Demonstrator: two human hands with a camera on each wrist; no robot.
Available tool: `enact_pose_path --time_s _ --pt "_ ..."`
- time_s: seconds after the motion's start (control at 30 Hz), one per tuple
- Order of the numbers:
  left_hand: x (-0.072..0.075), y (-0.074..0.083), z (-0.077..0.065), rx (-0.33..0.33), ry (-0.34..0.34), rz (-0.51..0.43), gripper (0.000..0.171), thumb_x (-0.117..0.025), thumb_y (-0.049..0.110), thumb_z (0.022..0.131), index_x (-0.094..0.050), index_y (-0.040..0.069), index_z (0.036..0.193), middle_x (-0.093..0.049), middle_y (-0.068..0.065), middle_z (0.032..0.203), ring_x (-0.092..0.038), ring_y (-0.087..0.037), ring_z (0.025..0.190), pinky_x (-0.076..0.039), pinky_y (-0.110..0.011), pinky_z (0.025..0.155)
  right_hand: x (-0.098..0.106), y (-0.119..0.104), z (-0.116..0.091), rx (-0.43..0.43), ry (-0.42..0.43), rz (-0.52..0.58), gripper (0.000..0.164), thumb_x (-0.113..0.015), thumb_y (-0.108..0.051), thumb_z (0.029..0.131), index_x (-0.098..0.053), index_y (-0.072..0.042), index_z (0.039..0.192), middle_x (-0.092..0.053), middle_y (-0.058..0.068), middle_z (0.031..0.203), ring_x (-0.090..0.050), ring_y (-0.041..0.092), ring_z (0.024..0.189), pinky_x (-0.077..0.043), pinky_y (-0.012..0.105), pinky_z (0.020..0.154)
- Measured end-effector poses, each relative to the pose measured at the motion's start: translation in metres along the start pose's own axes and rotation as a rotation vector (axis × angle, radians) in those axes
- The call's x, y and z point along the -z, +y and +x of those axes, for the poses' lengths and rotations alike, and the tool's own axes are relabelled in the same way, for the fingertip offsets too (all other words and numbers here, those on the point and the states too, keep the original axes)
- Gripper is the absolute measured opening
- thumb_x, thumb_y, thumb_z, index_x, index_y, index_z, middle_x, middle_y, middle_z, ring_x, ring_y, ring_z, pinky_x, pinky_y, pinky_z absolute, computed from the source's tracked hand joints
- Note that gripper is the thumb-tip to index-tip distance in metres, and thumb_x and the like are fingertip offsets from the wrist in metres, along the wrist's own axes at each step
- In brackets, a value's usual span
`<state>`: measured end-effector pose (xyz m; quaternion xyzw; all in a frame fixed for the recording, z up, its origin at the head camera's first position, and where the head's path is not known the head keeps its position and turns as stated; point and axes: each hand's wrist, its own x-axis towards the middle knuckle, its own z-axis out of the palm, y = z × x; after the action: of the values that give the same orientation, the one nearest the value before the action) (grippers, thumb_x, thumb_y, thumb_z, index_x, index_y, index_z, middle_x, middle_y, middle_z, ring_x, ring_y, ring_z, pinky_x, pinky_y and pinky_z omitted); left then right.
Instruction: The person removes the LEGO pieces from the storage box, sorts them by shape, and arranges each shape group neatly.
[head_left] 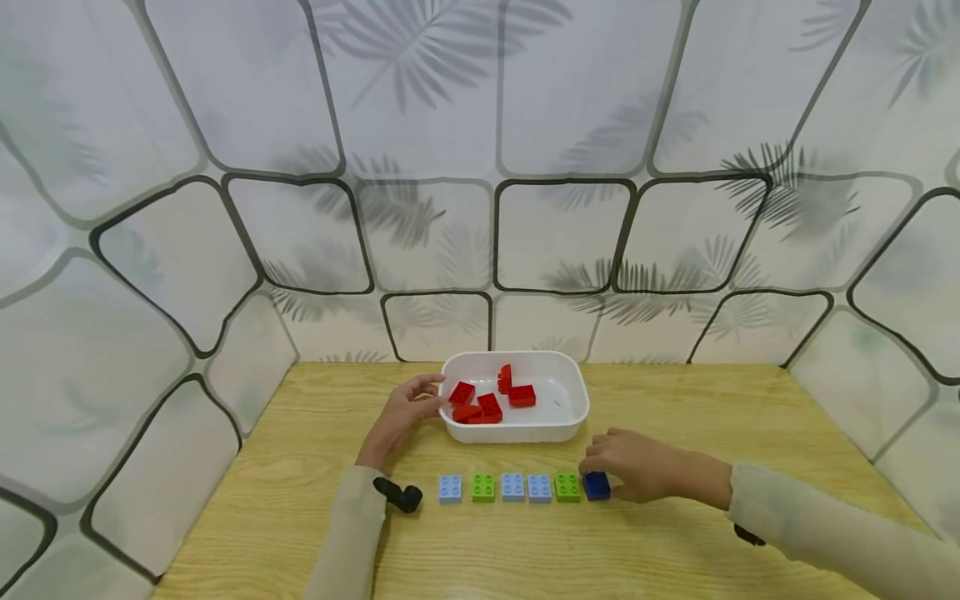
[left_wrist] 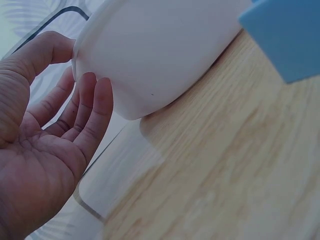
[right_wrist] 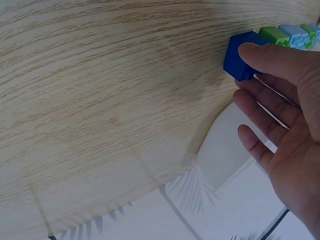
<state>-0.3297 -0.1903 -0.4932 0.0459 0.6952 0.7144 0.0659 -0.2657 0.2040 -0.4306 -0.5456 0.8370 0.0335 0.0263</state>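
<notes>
In the head view my left hand (head_left: 405, 412) holds the left end of a white plastic tray (head_left: 536, 433). The left wrist view shows the thumb at the tray's rim (left_wrist: 76, 62) and curved fingers against its outer wall. Several red toy bricks (head_left: 522, 396) lie inside, mostly toward the left. My right hand (head_left: 637, 467) pinches a dark blue brick (head_left: 597, 486) at the right end of a row. In the right wrist view the thumb lies across the dark blue brick (right_wrist: 240, 57), with fingertips on its other side. A green brick (head_left: 567, 487) stands just left of it.
Leftward along the row come two light blue bricks (head_left: 526, 488), a green brick (head_left: 483, 487) and another light blue brick (head_left: 450, 489). All sit studs up on the wood-grain table (head_left: 487, 550), in front of the tray. Patterned cloth (head_left: 562, 233) surrounds the back and sides.
</notes>
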Motion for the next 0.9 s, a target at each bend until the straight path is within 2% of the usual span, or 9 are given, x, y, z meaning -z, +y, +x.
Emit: enact_pose_path --time_s 0.37,0.9 --pt "0.0009 -0.0012 0.0000 -0.004 -0.007 0.011 0.046 -0.062 -0.003 0.094 -0.053 -0.003 0.140 -0.054 -0.007 0.108 -0.060 -0.016 0.093 -0.058 -0.024 0.082 0.0013 -0.0006 0.0010 -0.030 -0.038 0.014 0.039 -0.086 -0.013 0.077 -0.071 -0.018 0.113 -0.068 -0.007 0.100 -0.060 0.009 0.094 -0.052 0.035 0.082" --pt "0.0005 -0.0005 0.0001 -0.007 0.001 0.001 0.045 -0.062 -0.003 0.095 -0.054 -0.002 0.139 -0.054 -0.007 0.108 -0.061 -0.017 0.093 -0.058 -0.024 0.082 0.0064 0.0009 -0.0002 0.000 0.001 0.004 0.042 -0.089 -0.017 0.073 -0.071 -0.018 0.111 -0.067 -0.007 0.097 -0.059 0.009 0.090 -0.051 0.034 0.076"
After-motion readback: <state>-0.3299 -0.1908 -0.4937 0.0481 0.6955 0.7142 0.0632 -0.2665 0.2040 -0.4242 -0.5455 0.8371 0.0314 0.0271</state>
